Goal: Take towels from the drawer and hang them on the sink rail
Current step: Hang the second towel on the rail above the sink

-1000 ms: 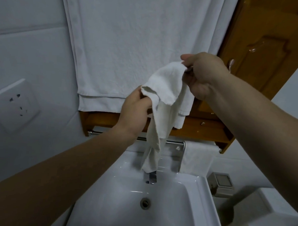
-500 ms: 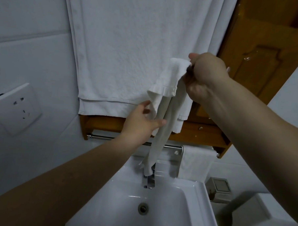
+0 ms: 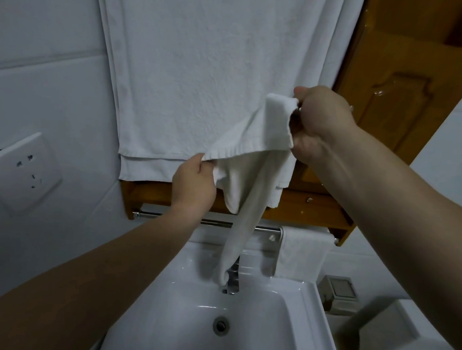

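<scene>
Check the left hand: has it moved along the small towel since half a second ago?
Yes. The left hand has closed on the small towel's hem, slightly left of its earlier open position beneath the big hanging towel.

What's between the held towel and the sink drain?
Head view: the small towel's hanging tail ends at the faucet; past that, bare basin down to the drain.

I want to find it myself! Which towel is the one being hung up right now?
Find the white sink; above it runs a metal rail. The small white towel is in the air before the rail, stretched between the left hand and right hand. Unlike the big hanging towel and the folded towel on the rail, it dangles from hands.
</scene>
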Demonstrator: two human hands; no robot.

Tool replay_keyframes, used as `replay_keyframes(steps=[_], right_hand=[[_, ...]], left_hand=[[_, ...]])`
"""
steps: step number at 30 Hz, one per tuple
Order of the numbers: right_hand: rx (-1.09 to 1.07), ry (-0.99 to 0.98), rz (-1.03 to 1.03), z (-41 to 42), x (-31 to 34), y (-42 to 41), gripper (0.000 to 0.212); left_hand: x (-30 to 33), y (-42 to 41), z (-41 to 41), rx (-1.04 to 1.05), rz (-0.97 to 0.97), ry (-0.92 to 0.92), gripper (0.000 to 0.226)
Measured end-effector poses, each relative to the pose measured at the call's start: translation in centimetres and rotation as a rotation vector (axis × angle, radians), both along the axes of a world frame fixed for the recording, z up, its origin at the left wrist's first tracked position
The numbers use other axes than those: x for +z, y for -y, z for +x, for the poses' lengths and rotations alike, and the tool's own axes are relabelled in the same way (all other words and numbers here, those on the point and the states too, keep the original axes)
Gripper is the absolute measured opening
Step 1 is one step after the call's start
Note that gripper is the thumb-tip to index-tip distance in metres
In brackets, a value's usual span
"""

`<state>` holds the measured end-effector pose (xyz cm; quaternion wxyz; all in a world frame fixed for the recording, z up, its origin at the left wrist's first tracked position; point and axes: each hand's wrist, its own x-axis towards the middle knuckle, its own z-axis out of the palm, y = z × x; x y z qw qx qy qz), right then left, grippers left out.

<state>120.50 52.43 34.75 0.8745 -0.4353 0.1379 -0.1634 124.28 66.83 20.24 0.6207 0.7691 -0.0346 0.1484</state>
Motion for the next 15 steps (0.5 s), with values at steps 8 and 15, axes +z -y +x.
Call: replay_keyframes(steps=[8,15], right_hand=[[-0.002,-0.054,-0.104,0.1,-0.6,0.8,0.029],[-0.058,-0.048,-0.120,-0.1,-0.8,1.4,0.022]], left_hand=[[3.4,-2.9,2.6,0.128,0.142,0.199,0.030],[6.3,-5.0,4.1,0.217,0.352,0.405,0.031]])
